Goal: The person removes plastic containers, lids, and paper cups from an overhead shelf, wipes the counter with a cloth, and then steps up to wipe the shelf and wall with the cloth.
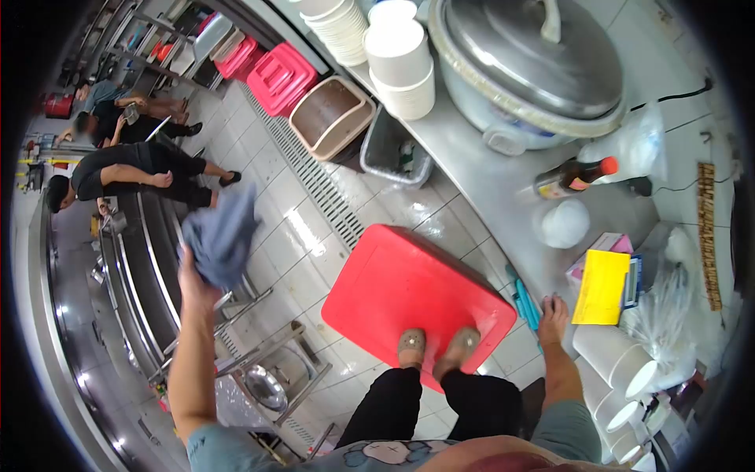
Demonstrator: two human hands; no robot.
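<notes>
My left hand [197,281] is raised out to the side, closed on a bunched grey-blue cloth [224,240] that is blurred at its edges. My right hand [554,311] rests on the edge of the steel counter [491,165], its fingers laid over the metal and nothing seen in them. Just left of it, a teal item [527,304] hangs along the counter edge; I cannot make out its kind. A yellow card or box [602,287] lies on the counter to the right of this hand.
My feet stand on a red plastic lid or box [409,295]. The counter holds a large lidded pot [527,71], stacked white cups [399,67] and a sauce bottle [576,176]. Bins [332,118] line it. People [130,173] work at the far left beside steel shelving.
</notes>
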